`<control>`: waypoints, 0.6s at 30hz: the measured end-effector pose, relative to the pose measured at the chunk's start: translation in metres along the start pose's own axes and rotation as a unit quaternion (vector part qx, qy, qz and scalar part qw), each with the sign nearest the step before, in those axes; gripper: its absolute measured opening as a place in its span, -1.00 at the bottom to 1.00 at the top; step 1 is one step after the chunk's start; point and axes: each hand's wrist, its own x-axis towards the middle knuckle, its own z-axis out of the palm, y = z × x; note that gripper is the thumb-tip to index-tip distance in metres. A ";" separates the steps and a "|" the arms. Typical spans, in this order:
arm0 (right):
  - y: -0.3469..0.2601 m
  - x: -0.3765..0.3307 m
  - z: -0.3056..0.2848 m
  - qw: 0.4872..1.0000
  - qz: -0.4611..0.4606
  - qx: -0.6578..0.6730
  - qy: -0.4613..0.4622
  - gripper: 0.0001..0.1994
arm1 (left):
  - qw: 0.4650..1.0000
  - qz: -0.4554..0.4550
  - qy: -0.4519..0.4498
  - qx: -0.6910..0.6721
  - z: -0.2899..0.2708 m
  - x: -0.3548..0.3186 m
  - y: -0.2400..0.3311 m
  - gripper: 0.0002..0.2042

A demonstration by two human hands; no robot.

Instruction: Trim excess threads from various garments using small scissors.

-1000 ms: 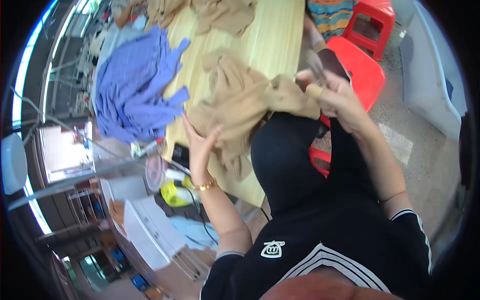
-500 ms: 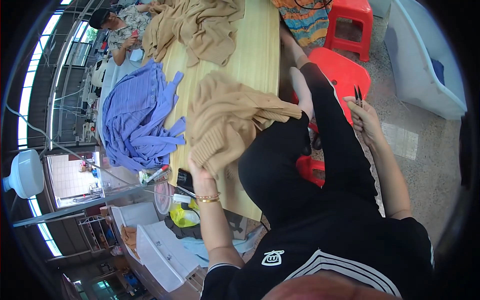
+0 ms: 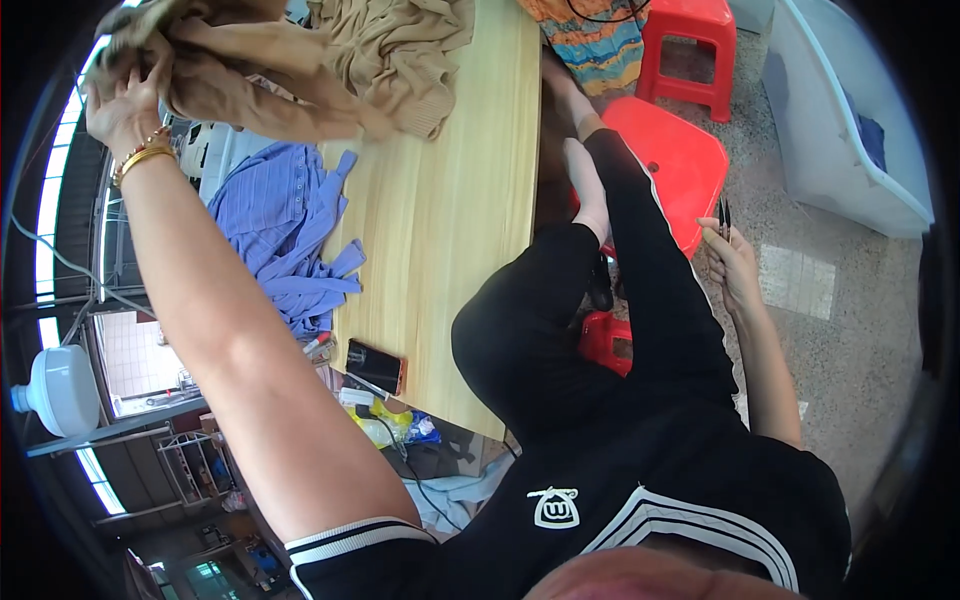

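Note:
My left arm stretches to the far left, where my left hand (image 3: 125, 108) is up against a tan knit sweater (image 3: 250, 105). Its fingers are partly covered by the knit, and the sweater is lifted and blurred by motion. More tan knitwear (image 3: 400, 65) lies heaped at the table's far end. Off the table on the right, my right hand (image 3: 737, 268) grips a pair of small dark thread snips (image 3: 724, 214), blades pointing up. A purple buttoned cardigan (image 3: 262, 205) lies in folds along the table's left side.
The wooden table (image 3: 440, 220) runs away from me; a phone (image 3: 375, 366) lies near its left edge. Red stools (image 3: 668, 165) and a large pale bin (image 3: 840, 130) stand to the right. Patterned orange-blue cloth (image 3: 590, 45) hangs by the far edge. Bags and wires sit at lower left.
My left hand has swung the tan sweater from the near part of the table up to the far left. My right hand still grips the snips, slightly lower. The phone now shows fully.

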 end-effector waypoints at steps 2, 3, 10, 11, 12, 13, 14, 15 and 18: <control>0.005 0.002 0.006 1.000 0.004 0.004 -0.020 -0.83 | 0.998 -0.050 -0.032 0.006 -0.034 0.022 0.000 -0.30; 0.008 0.004 0.009 0.999 0.016 -0.001 -0.031 -0.83 | 0.995 -0.053 -0.090 0.004 -0.071 0.040 -0.012 -0.29; 0.025 0.013 -0.005 0.998 0.032 -0.031 -0.045 -0.76 | 0.875 -0.351 0.182 0.280 -0.242 -0.054 -0.146 -0.44; 0.028 0.012 -0.005 0.997 0.048 -0.035 -0.056 -0.76 | 0.867 -0.388 0.171 0.261 -0.293 -0.077 -0.128 -0.55; 0.026 0.012 -0.021 0.997 0.041 -0.065 -0.009 -0.75 | 0.853 -0.380 0.247 0.260 -0.267 -0.127 -0.177 -0.68; 0.030 0.013 -0.010 0.996 0.055 -0.067 -0.037 -0.73 | 0.835 -0.402 0.259 0.273 -0.328 -0.146 -0.138 -0.73; 0.033 0.014 -0.004 0.994 0.066 -0.074 -0.049 -0.71 | 0.794 -0.413 0.339 0.288 -0.366 -0.170 -0.116 -0.72; 0.034 0.015 -0.009 0.992 0.069 -0.103 -0.032 -0.67 | 0.777 -0.450 0.364 0.249 -0.364 -0.196 -0.126 -0.71; 0.037 0.015 -0.006 0.987 0.071 -0.123 -0.069 -0.66 | 0.752 -0.481 0.405 0.198 -0.387 -0.239 -0.110 -0.67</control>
